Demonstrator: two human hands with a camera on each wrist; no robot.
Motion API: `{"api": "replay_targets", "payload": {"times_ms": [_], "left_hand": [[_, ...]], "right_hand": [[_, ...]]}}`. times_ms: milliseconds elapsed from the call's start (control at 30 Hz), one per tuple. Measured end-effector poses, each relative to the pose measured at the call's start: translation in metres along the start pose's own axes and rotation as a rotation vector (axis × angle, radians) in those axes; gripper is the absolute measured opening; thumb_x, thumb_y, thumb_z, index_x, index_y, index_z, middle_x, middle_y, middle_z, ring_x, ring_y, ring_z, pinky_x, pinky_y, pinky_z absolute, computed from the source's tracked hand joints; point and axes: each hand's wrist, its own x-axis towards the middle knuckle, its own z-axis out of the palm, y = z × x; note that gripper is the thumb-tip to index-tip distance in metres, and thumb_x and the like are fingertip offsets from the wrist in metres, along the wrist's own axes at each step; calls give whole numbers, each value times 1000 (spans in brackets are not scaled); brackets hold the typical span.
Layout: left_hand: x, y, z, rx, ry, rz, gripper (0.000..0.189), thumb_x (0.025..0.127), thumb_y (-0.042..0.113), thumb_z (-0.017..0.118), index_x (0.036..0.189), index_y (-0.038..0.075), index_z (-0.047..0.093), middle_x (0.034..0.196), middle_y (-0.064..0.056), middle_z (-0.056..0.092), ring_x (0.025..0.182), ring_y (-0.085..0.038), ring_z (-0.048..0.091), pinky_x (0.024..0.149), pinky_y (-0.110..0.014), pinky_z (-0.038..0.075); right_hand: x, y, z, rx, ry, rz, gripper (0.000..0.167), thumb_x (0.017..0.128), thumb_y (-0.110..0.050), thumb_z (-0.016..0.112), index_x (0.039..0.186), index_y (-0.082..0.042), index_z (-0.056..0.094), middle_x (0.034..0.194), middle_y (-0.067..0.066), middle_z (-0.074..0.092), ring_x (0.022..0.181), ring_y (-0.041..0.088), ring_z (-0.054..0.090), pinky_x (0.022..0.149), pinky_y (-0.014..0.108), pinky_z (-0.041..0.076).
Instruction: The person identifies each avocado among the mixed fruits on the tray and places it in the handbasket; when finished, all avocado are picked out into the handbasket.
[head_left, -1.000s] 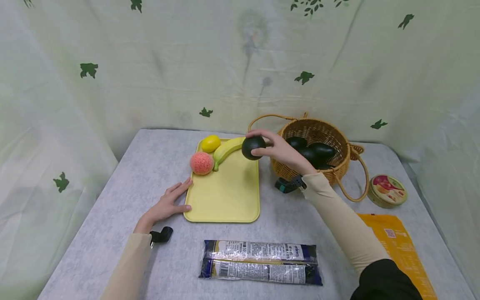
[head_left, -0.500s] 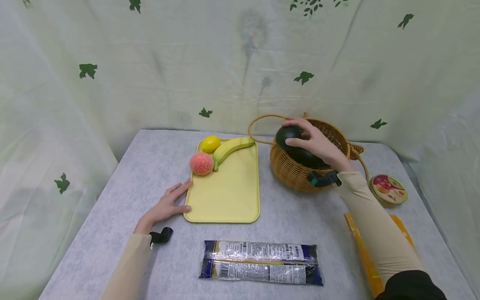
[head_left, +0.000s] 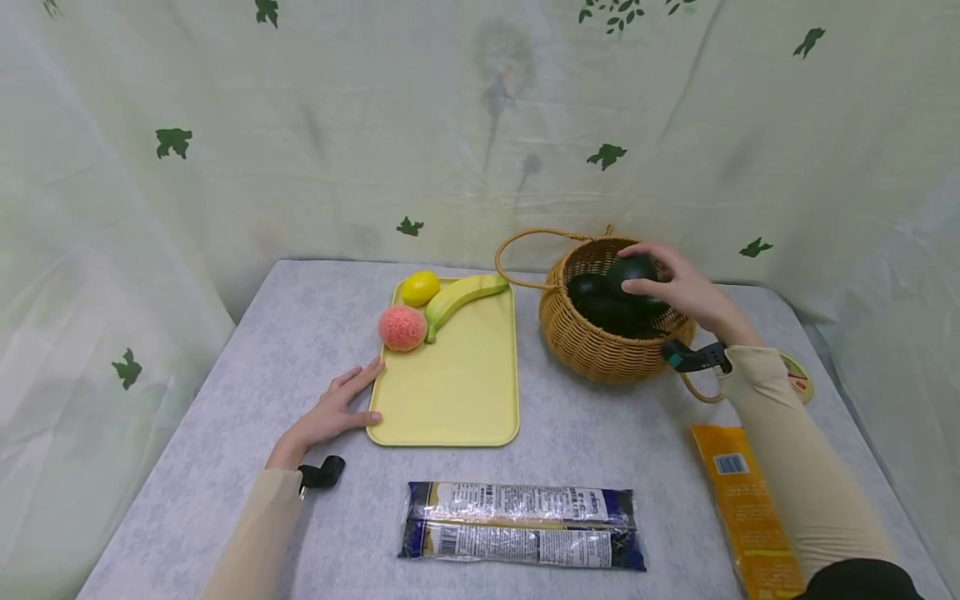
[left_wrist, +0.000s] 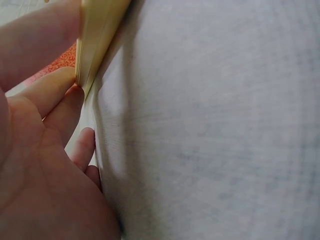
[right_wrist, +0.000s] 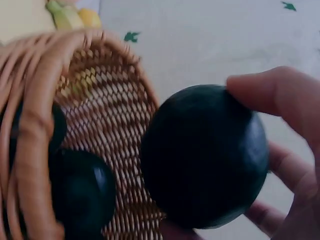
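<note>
My right hand (head_left: 693, 296) holds a smooth dark green avocado (head_left: 627, 272) over the mouth of a wicker basket (head_left: 592, 354), thumb and fingers curled round it. In the right wrist view the held avocado (right_wrist: 202, 155) hangs beside the basket's woven wall, and more dark avocados (right_wrist: 82, 195) lie inside. My left hand (head_left: 330, 417) rests at the left edge of a yellow tray (head_left: 450, 392), fingers extended against its rim. On the tray's upper part are a lemon (head_left: 420, 287), a banana (head_left: 465, 296) and a rough pinkish-red peach-like ball (head_left: 402, 327).
A dark blue double pack with white labels (head_left: 521, 525) lies at the table's front. To the right are an orange packet (head_left: 742, 500) and a round tin (head_left: 799, 379), both partly covered by my right sleeve. A leaf-patterned curtain (head_left: 337, 125) hangs behind.
My right hand has carried the avocado from above the tray's upper right corner rightward to over the basket. The left hand and the tray have stayed in place.
</note>
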Motion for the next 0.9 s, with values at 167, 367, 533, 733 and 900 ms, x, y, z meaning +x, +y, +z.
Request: {"api": "replay_targets", "payload": {"times_ms": [167,367,533,733,900], "left_hand": [[0,-1,1,-4,3,-3,86,86,28,71,153,12,21,159,-12,12,141,-41,0,101,-71,5],[-1,-1,1,-10,1,3,85,86,28,72,153,12,22,159,-12,12,141,-41,0,101,-71,6],[0,0,0,-7,1,8,85,86,28,72,153,12,22,159,-13,13,141,-41,1,101,-71,6],[0,-1,1,-6,-1,8,84,86,28,72,153,13,23,159,-11,12,141,-41,1,101,-72,6],[0,1,-1,6,-2,6,85,86,29,71,153,13,22,159,-12,13,140,-42,1,100,-72,6]], "right_hand": [[-4,8,-5,-73,-21,72,54,93,-28,64,139,-8,45,149,17,27,130,38,28,102,60,26],[-9,12,-8,-159,-43,116,51,92,-28,66,134,-7,49,149,21,25,134,42,21,101,66,21],[-10,14,-9,-257,-81,122,48,90,-29,67,130,-5,53,147,28,26,132,47,21,99,67,23],[-11,17,-5,-321,-84,75,36,92,-14,63,123,2,55,137,31,37,125,47,31,97,63,29],[-15,14,-3,-252,-19,48,35,94,-14,59,125,2,54,136,27,38,125,46,34,99,63,29]]}}
